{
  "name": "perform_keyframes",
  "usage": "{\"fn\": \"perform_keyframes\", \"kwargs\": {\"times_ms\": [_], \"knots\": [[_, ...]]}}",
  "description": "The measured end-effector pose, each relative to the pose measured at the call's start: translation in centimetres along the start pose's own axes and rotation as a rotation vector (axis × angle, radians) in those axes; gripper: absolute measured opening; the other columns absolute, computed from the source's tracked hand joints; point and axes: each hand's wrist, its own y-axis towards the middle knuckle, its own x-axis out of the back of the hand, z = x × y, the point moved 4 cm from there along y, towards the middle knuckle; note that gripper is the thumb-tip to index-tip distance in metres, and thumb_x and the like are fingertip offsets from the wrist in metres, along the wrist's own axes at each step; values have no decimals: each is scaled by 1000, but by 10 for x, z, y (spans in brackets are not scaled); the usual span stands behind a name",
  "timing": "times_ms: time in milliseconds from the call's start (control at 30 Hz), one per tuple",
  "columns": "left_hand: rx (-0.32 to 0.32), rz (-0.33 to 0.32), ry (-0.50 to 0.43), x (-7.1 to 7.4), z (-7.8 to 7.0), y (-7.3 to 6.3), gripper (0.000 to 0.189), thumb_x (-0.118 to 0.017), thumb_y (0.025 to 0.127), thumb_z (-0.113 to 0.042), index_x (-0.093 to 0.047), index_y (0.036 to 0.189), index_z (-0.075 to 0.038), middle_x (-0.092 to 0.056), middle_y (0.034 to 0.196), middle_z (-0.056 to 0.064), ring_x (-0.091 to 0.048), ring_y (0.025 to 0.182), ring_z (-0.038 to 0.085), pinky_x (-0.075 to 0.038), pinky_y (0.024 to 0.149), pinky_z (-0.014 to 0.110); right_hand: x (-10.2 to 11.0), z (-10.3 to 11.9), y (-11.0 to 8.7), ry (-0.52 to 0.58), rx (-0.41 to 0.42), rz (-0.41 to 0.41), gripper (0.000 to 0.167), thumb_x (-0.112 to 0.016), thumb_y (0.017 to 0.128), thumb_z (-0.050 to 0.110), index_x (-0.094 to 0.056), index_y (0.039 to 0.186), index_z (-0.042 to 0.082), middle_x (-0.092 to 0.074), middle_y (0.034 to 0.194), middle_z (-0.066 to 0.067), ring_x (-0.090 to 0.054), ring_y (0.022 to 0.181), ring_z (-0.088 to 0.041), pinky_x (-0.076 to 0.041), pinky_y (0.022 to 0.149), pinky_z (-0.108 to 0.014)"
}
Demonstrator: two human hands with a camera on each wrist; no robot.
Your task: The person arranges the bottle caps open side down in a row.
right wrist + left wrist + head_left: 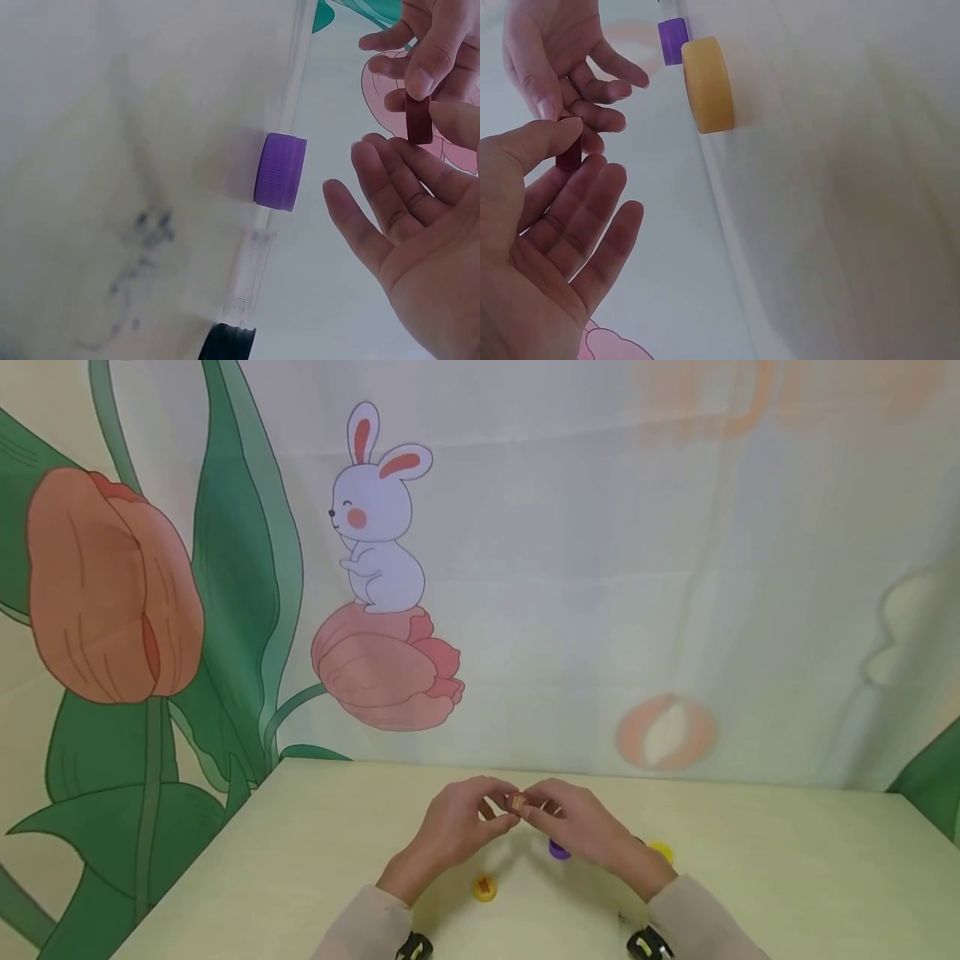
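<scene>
A small dark red bottle cap, with yellowish print on its face, is held up above the table between both hands. My left hand pinches one side of it with the thumb and fingertips. From the other side my right hand pinches it too, its other fingers spread loosely. Edge-on, the cap shows a plain side in the right wrist view. Below the left hand lies a yellow cap with a red-brown print. A purple cap sits under the right hand, partly covered by it.
Another yellow cap lies beyond the right wrist. The right wrist view also shows a clear ribbed cap and a black cap in a row with the purple one. A printed cloth hangs behind the pale table.
</scene>
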Motion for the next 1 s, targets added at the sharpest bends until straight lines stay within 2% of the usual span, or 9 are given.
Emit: {"fn": "perform_keyframes", "kwargs": {"times_ms": [267, 500, 767, 1000], "knots": [[7, -1, 9, 0, 1, 1, 24, -83, 94, -17, -79, 117, -15, -77, 100, -6, -68, 77, 8, -53, 70, 27, 0, 0, 0, -10, 28, -5, 27, -66, 108, 33, -73, 125, 13, -72, 114, 2, -68, 97, -16, -56, 85, -38], [18, 9, -7, 0, 2, 1, 22, -83, 95, -20, -80, 115, -16, -78, 99, -4, -69, 77, 10, -54, 70, 28, 2, 2, 0, -61, 49, -21, 24, -71, 105, 24, -75, 126, 14, -72, 114, 3, -67, 91, -12, -56, 79, -33], [6, 19, -12, 1, 3, 2, 21, -82, 96, -20, -80, 117, -16, -78, 101, -3, -70, 79, 11, -55, 72, 29, 6, 4, 1, -83, 125, -63, 22, -75, 101, 17, -76, 122, 13, -72, 110, 2, -66, 82, -7, -56, 72, -29], [-26, 74, -13, 0, 2, 0, 23, -81, 97, -18, -80, 119, -14, -79, 105, -2, -70, 81, 10, -55, 74, 27, 4, 2, -2, -58, 75, -34, 18, -77, 99, 18, -76, 118, 15, -70, 111, 4, -67, 84, -9, -56, 73, -29]]}}
